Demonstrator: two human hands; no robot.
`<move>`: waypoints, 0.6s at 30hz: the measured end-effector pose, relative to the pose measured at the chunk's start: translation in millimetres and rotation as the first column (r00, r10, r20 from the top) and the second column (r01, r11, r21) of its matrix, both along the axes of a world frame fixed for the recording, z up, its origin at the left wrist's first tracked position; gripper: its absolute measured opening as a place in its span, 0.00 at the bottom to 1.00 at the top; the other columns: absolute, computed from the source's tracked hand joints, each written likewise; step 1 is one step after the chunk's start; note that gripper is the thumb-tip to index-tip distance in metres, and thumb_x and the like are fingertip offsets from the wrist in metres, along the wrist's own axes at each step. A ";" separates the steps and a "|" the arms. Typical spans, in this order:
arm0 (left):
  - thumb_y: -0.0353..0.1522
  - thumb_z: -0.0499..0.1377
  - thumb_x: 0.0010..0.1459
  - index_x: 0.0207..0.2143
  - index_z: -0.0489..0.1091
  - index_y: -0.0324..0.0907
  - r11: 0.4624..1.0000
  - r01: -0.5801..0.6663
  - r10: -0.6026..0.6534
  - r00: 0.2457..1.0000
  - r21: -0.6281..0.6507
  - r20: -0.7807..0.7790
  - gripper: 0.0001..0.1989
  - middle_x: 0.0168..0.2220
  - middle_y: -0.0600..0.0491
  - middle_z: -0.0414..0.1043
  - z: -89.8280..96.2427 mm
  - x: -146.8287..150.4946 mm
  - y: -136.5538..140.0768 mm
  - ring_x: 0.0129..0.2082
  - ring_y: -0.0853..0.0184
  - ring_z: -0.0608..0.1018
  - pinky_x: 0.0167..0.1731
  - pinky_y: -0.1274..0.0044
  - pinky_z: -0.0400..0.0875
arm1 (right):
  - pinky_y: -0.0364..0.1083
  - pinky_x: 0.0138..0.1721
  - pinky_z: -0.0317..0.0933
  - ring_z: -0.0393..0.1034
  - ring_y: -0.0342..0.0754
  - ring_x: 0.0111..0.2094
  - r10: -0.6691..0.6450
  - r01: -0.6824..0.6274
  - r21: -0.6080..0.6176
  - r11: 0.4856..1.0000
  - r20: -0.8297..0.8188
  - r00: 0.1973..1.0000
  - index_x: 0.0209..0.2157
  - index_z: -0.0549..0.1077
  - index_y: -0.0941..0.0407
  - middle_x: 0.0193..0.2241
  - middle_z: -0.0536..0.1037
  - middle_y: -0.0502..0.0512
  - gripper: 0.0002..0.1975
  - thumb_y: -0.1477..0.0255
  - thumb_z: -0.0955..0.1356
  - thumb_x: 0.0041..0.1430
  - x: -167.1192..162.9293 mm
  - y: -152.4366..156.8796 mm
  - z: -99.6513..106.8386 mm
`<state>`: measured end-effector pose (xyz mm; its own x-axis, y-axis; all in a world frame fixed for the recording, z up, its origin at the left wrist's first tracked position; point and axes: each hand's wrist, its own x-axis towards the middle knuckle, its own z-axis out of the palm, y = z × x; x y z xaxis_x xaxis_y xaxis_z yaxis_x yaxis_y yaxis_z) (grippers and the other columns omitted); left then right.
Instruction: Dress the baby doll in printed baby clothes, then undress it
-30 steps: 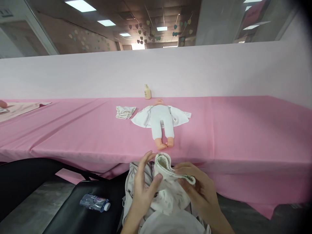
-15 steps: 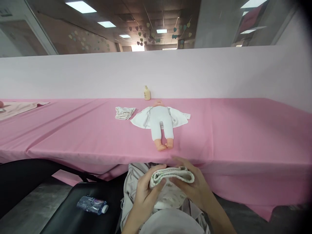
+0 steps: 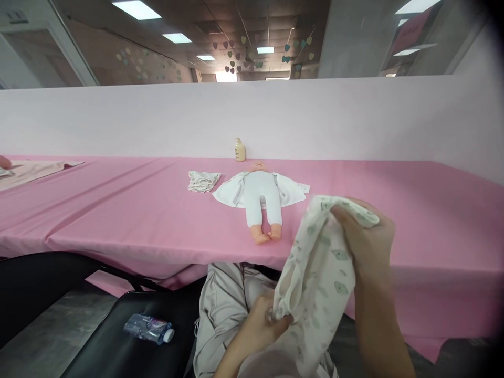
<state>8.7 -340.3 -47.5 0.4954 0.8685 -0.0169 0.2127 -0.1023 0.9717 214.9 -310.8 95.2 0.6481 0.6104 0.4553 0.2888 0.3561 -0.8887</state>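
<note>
Printed cloth (image 3: 334,275), one: lifted and drawn out from its compact fold, so more pattern shows.
Nearer you than the doll (image 3: 260,193), to its right; your right hand (image 3: 368,241) grips the top edge, left hand (image 3: 263,326) pinches the lower end.

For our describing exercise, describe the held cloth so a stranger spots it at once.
Find the pink tablecloth, then its near edge, by the lap. There the left hand and right hand hold a white cloth with green print; unlike the folded cloth beside the doll, it's gripped.
</note>
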 end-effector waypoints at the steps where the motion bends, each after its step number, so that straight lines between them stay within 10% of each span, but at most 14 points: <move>1: 0.31 0.60 0.52 0.38 0.75 0.37 0.998 -0.008 0.010 1.000 -0.066 0.021 0.11 0.39 0.48 0.75 -2.7 -1.3 -0.9 0.42 0.59 0.74 0.44 0.72 0.68 | 0.46 0.30 0.68 0.73 0.50 0.32 -0.008 0.008 0.005 1.000 -0.012 1.000 0.33 0.78 0.56 0.32 0.79 0.55 0.14 0.64 0.75 0.45 5.2 9.8 1.0; 9: 0.35 0.64 0.50 0.50 0.71 0.43 0.917 -0.015 0.146 0.943 -0.398 0.300 0.23 0.49 0.49 0.73 -0.6 -2.3 2.2 0.48 0.59 0.75 0.49 0.72 0.68 | 0.47 0.31 0.69 0.73 0.49 0.32 0.152 -0.162 -0.026 0.986 -0.231 0.961 0.35 0.74 0.61 0.33 0.77 0.58 0.19 0.68 0.76 0.40 39.3 94.9 -6.8; 13: 0.35 0.65 0.47 0.48 0.72 0.39 0.808 -0.101 0.375 0.848 -0.581 0.375 0.24 0.41 0.47 0.77 4.7 0.5 6.9 0.40 0.58 0.78 0.41 0.72 0.71 | 0.44 0.28 0.66 0.71 0.46 0.29 0.363 -0.374 -0.114 0.920 -0.108 0.926 0.32 0.72 0.58 0.29 0.76 0.53 0.14 0.65 0.74 0.45 22.4 72.8 -8.1; 15: 0.35 0.66 0.45 0.44 0.73 0.37 0.762 -0.115 0.460 0.789 -0.637 0.407 0.22 0.37 0.46 0.78 6.3 -2.1 7.4 0.38 0.57 0.79 0.38 0.72 0.72 | 0.43 0.28 0.64 0.71 0.46 0.29 0.633 -0.585 -0.282 0.760 0.119 0.765 0.30 0.72 0.57 0.28 0.76 0.51 0.11 0.66 0.73 0.47 4.8 39.3 -13.7; 18: 0.36 0.66 0.43 0.40 0.74 0.37 0.717 -0.188 0.561 0.726 -0.672 0.396 0.20 0.34 0.48 0.78 6.9 -11.0 6.0 0.36 0.58 0.79 0.38 0.72 0.72 | 0.42 0.28 0.61 0.69 0.44 0.27 0.908 -0.703 -0.577 0.415 0.306 0.285 0.35 0.75 0.52 0.29 0.77 0.47 0.12 0.67 0.74 0.46 -22.3 -14.8 -29.8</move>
